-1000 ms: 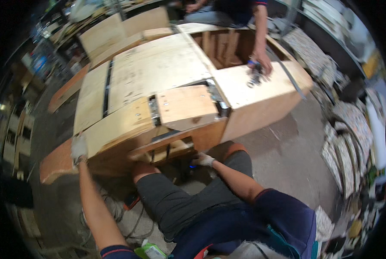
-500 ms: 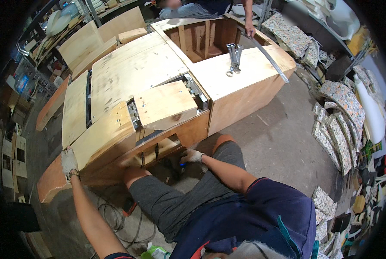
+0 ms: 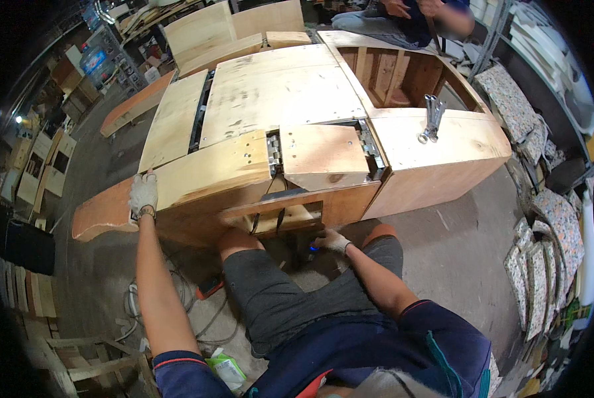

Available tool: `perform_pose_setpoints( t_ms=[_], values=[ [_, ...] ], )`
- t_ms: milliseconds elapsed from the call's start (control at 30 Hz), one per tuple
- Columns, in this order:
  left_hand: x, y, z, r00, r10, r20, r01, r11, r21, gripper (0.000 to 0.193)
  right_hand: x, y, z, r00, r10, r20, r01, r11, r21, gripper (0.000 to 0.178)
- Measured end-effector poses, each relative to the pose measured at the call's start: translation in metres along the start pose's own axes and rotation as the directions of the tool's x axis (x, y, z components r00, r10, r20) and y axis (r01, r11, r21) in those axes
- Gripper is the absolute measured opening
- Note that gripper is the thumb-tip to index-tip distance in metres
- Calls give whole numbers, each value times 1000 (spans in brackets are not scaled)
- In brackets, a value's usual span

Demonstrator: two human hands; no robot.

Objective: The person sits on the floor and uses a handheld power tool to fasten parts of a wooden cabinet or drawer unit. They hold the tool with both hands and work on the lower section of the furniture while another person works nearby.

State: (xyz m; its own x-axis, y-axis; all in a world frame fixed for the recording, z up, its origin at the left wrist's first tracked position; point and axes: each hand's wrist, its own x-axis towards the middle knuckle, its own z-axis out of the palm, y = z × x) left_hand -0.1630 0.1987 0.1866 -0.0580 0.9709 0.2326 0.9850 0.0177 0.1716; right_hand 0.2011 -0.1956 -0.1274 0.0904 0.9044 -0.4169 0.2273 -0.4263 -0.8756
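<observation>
left hand, gloved, lies flat on the left edge of the wood frame, fingers spread, gripping nothing. right hand, gloved too, is down under the frame's front lip by the knee, closed round a small dark tool w/ a blue spot. wrenches lie on the right panel, well apart.
</observation>
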Motion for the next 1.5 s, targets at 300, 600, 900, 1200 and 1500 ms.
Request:
perform_pose_setpoints(
  t_ms=[300,600,900,1200,1500],
  values=[
    [-7,-3,-2,999,13,-30,-13,1000,5,72,-2,6,2,998,-32,-49,35,998,51,50],
    [-2,4,-2,1000,13,3,-13,1000,-3,70,7,18,-1,999,-26,-37,27,999,26,38],
    [-7,0,-5,1000,-12,-6,12,1000,-1,70,4,6,1,999,40,-12,-39,999,23,35],
    [-10,-2,-6,1000,-12,-14,12,1000,2,71,1,1,0,999,22,-24,-22,1000,1,38],
    [-5,-7,0,998,1,-56,0,1000,9,72,7,8,0,999,42,8,-42,999,6,44]
  ],
)
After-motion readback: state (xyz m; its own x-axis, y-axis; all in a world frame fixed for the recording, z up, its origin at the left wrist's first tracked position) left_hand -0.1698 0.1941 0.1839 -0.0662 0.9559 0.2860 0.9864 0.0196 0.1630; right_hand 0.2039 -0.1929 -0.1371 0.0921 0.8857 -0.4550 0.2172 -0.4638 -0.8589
